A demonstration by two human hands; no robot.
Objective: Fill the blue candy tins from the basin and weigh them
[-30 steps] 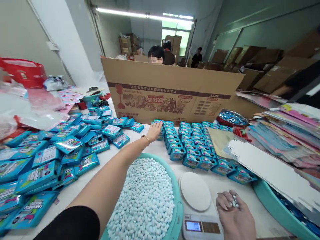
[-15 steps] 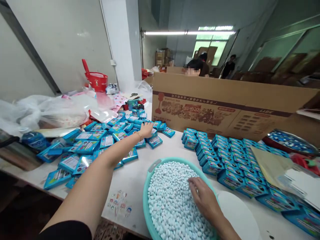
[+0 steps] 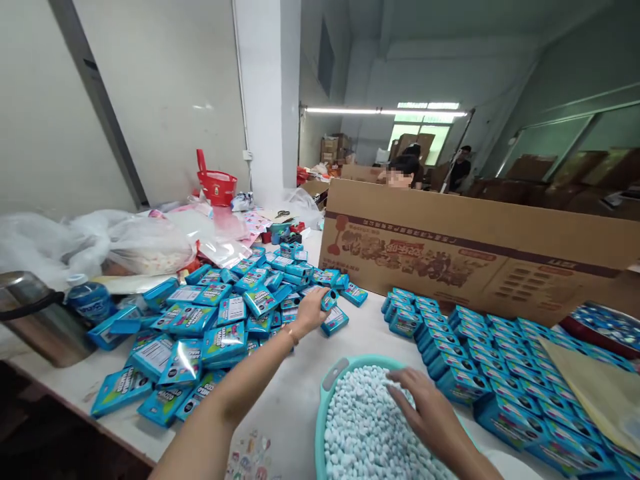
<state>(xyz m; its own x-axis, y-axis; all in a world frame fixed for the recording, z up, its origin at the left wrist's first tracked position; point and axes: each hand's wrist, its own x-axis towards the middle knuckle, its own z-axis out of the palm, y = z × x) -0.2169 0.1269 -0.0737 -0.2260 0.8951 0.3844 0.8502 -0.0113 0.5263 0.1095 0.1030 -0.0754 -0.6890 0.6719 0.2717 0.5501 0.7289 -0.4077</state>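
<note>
My left hand [image 3: 313, 310] is closed around a small blue box [image 3: 329, 300] at the right end of a loose pile of blue printed boxes [image 3: 225, 340]. Another blue box [image 3: 335, 321] lies on the table just below that hand. Over the turquoise basin [image 3: 321, 433], full of small pale blue and white candies [image 3: 360, 427], hovers my right hand [image 3: 425, 403]. Its fingers are apart, with nothing seen between them; whether the fingertips touch the candies I cannot tell. Right of the basin, similar blue boxes [image 3: 465, 360] stand upright in tight rows.
A long cardboard carton [image 3: 450, 233] walls off the table's far side, with people beyond it. On the left stand a steel flask [image 3: 43, 320] and a blue bottle [image 3: 90, 300], before plastic bags [image 3: 145, 243]. A beige sheet [image 3: 590, 387] lies over some standing boxes.
My left hand has taken hold of a blue box from the pile and drawn it slightly nearer. My right hand stays over the basin, its fingers more spread. The view has shifted.
</note>
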